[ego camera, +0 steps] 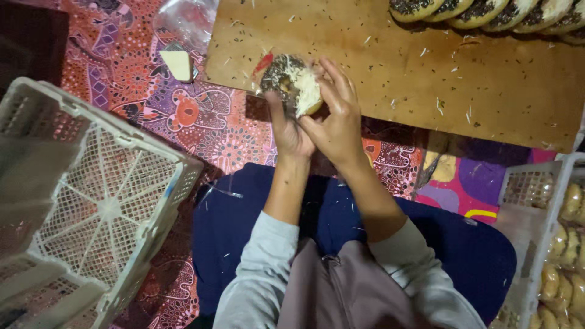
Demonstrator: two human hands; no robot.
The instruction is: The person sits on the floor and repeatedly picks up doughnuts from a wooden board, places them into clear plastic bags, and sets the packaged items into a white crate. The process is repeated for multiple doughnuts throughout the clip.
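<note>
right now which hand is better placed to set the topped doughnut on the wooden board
Probably the right hand: it covers the doughnut on the side nearer the bare wooden board. The left hand grips it from below.

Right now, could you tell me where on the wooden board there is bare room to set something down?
The wooden board is bare across its middle and right, between the row of topped buns along the far edge and the near edge; only loose sprinkles lie there. Its near-left corner is crowded: both hands, left hand and right hand, hold a topped bun there.
</note>
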